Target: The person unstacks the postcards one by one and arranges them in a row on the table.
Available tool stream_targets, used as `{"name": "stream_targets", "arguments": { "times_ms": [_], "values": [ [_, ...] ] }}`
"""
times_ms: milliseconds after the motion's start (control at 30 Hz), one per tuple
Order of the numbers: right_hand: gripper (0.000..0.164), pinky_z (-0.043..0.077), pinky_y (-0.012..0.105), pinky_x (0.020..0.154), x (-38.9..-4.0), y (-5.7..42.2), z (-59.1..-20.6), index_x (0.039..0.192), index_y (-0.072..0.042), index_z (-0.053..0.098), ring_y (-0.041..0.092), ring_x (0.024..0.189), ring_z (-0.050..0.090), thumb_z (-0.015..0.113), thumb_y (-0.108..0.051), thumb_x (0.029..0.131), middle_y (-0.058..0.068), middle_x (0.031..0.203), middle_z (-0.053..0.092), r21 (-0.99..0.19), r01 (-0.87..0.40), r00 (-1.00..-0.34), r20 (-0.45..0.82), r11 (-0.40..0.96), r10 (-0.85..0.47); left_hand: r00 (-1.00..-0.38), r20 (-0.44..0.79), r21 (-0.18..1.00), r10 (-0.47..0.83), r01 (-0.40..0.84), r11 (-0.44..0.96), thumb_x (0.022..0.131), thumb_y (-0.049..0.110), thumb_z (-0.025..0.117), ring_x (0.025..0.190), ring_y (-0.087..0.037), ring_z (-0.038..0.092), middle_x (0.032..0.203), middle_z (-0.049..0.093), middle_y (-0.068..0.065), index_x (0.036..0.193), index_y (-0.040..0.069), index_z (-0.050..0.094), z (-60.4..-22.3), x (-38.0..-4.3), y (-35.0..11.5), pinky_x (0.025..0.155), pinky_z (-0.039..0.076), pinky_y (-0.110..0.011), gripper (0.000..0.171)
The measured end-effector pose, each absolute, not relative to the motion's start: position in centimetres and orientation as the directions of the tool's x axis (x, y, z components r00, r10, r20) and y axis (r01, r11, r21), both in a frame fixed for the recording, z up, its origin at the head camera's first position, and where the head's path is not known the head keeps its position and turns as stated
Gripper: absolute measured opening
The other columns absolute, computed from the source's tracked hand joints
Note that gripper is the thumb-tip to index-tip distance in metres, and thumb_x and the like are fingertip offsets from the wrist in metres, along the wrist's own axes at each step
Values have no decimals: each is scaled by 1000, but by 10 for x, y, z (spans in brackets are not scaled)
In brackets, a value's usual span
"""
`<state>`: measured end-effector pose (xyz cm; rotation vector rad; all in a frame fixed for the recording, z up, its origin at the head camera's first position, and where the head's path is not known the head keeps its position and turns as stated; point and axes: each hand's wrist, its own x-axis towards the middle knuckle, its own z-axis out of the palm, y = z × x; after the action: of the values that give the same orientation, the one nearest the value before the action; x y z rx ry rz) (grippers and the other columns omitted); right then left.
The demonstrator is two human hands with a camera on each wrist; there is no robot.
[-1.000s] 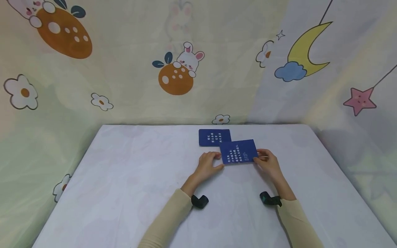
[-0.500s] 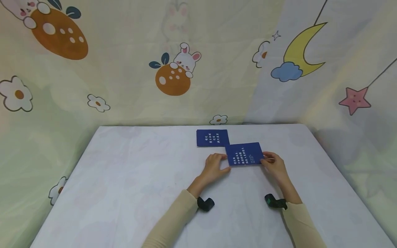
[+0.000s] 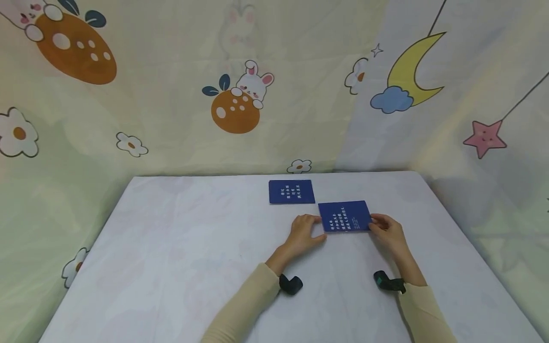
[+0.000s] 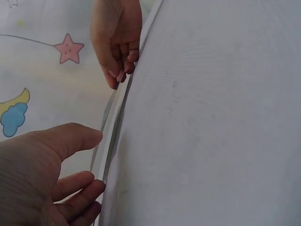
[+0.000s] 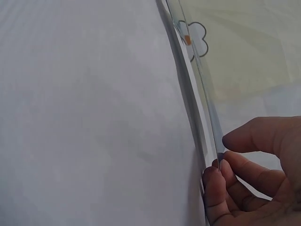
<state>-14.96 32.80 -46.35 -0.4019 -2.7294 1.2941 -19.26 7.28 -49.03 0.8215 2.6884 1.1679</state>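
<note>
A dark blue card (image 3: 345, 215) with white printed characters lies almost level over the white table. At its right edge, the right hand (image 3: 389, 233) pinches it between thumb and fingers. The left hand (image 3: 302, 236) is at the opposite edge, fingertips by the card's left side and thumb near its lower left corner. In the left wrist view, a gap separates this hand's thumb (image 4: 87, 138) from its fingers, with nothing seen gripped between them. The right wrist view shows the card's thin edge (image 5: 211, 106) almost end-on at the right fingertips. Behind and to the left lies another blue card or stack (image 3: 291, 192).
The white-covered table (image 3: 171, 262) ends at a cloth backdrop (image 3: 171, 95) printed with rabbits, flowers, a moon and a star. A black wrist device (image 3: 290, 285) sits on the left wrist, another black device (image 3: 388, 282) on the right.
Both hands and the card have shifted right and toward the person. The card overlapped the one behind it a second ago; now the two stand apart. The head view has turned slightly right.
</note>
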Motion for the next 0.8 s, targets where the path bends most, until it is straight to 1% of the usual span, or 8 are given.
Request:
{"name": "stream_targets", "arguments": {
  "times_ms": [133,267,333,433,567,667,800],
  "values": [
    [40,42,11,68,-147,336,-464,128,10,54,22,94,55,59,-7,93,28,114,60,-759,187,-962,-13,624,271,-841,117,698,529,448,559,89,27,70,128,-24,45,131,58,-9,132,4,55,-491,-192,79,116,23,-39,51],
    [40,40,11,70,-145,343,-465,128,10,54,25,96,55,59,-8,93,28,114,60,-749,196,-958,-9,633,285,-832,123,673,541,471,571,89,29,69,128,-24,46,131,58,-9,133,4,55,-492,-191,87,115,24,-38,52],
    [40,40,14,72,-145,345,-466,129,10,53,27,98,54,57,-8,94,28,115,59,-745,220,-953,-25,629,303,-829,119,662,546,476,579,89,30,70,128,-23,46,132,57,-8,133,5,54,-492,-191,92,115,25,-37,53],
    [41,40,21,76,-145,349,-468,131,9,52,30,102,52,55,-9,94,27,117,58,-740,260,-942,-52,620,333,-826,103,657,554,475,585,89,31,70,129,-23,45,133,57,-8,134,6,54,-493,-191,99,115,24,-37,54],
    [41,40,28,79,-144,355,-468,132,8,51,31,103,51,54,-9,94,27,118,57,-734,294,-927,-64,612,368,-819,94,652,567,481,586,89,31,69,131,-22,44,135,56,-7,135,7,53,-492,-190,107,117,22,-35,55],
    [41,39,27,78,-144,360,-468,132,8,52,28,102,51,54,-9,95,26,118,57,-734,303,-923,-66,608,379,-815,83,646,574,482,591,90,32,69,132,-21,43,136,55,-6,136,7,53,-491,-189,113,117,21,-34,55],
    [41,39,22,75,-142,366,-468,132,8,52,25,100,50,54,-9,95,26,118,57,-736,305,-922,-69,604,382,-813,73,642,577,481,597,89,32,69,133,-20,41,137,53,-5,137,8,51,-491,-188,121,118,19,-33,56]
  ]
}}
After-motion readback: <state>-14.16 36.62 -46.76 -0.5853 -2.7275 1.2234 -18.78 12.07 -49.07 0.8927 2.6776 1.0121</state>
